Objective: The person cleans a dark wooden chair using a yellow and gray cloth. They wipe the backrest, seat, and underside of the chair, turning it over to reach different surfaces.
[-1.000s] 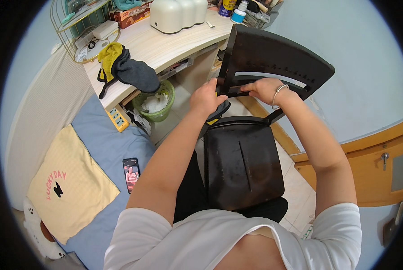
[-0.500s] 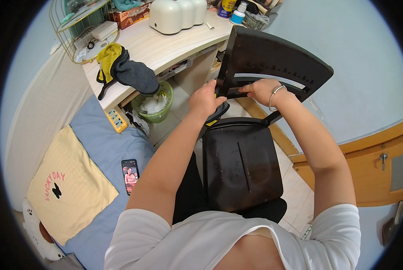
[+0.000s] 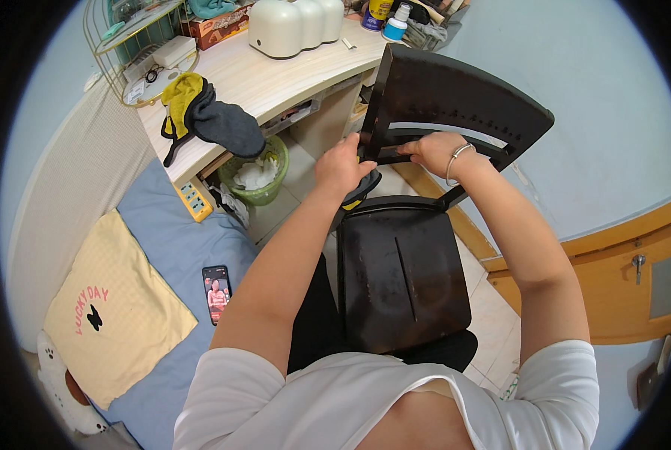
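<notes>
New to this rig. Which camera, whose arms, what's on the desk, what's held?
No robot here: these are a person's own bare arms, seen from the left of two head-worn fisheye cameras looking down, so straight edges bend.

The left hand is at a post of the dark chair's backrest; grey-and-yellow cloth shows beside it, though its grip is hidden. The right hand has its fingers at a lower slat.

On the pale desk lie a grey-and-yellow mitt and a white rounded box, among other items. A phone lies on blue fabric.
</notes>
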Demonstrator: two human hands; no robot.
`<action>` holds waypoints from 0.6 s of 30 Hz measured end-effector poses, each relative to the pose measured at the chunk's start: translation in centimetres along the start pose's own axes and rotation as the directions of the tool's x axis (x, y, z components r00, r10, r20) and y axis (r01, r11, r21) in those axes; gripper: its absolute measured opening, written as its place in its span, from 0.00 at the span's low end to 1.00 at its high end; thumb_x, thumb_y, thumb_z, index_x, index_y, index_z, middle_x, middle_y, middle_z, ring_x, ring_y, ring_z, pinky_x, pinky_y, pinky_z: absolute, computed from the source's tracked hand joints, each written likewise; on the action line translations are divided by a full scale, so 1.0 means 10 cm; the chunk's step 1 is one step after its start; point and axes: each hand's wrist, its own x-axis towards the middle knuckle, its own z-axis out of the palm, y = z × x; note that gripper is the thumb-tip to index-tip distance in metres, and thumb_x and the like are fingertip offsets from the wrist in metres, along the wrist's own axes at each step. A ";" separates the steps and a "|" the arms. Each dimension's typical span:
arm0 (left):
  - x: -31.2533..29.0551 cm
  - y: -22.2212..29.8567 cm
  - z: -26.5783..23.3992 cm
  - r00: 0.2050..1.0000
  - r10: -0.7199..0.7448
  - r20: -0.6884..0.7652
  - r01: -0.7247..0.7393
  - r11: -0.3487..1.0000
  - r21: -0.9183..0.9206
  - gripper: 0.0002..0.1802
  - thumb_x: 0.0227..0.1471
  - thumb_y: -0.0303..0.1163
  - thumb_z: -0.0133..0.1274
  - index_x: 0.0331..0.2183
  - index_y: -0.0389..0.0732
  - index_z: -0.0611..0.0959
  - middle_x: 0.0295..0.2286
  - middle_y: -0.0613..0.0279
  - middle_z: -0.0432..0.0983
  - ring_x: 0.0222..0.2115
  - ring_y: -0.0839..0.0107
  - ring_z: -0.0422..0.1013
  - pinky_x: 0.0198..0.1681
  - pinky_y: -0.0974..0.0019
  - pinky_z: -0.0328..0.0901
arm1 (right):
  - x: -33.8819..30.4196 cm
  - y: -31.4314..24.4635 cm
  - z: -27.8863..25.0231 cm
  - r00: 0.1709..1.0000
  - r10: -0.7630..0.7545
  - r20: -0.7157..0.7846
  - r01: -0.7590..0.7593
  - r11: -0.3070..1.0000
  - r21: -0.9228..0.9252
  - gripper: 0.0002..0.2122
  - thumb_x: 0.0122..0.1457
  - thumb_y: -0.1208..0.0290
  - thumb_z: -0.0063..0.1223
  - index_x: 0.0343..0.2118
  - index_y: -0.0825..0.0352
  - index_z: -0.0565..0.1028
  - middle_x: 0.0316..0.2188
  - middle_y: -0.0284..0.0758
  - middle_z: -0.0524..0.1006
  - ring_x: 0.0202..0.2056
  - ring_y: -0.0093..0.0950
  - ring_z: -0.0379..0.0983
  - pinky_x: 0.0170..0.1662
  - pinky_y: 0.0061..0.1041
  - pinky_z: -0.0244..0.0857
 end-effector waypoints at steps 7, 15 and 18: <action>0.01 -0.02 0.02 1.000 0.002 -0.005 -0.002 1.000 0.020 0.26 0.40 0.43 0.62 0.42 0.46 0.74 0.36 0.55 0.77 0.39 0.54 0.72 0.39 0.55 0.66 | -0.08 0.17 0.07 0.998 -0.058 -0.027 0.055 0.993 -0.107 0.14 0.57 0.66 0.49 0.47 0.44 0.75 0.30 0.34 0.77 0.32 0.35 0.75 0.35 0.33 0.69; 0.01 -0.03 0.03 1.000 0.014 0.012 -0.014 1.000 0.000 0.26 0.41 0.42 0.62 0.41 0.45 0.72 0.39 0.58 0.75 0.42 0.55 0.71 0.42 0.53 0.66 | -0.12 0.26 0.30 0.914 -0.220 -0.342 0.152 0.965 -0.216 0.17 0.53 0.72 0.44 0.44 0.43 0.75 0.24 0.31 0.71 0.30 0.33 0.74 0.35 0.31 0.68; 0.01 -0.01 0.02 0.999 -0.011 0.033 0.011 1.000 0.007 0.25 0.41 0.42 0.62 0.41 0.45 0.72 0.39 0.58 0.75 0.42 0.55 0.71 0.42 0.53 0.66 | -0.12 0.24 0.35 0.910 -0.203 -0.360 0.138 0.970 -0.198 0.17 0.54 0.72 0.44 0.45 0.44 0.73 0.24 0.31 0.71 0.31 0.33 0.74 0.37 0.31 0.67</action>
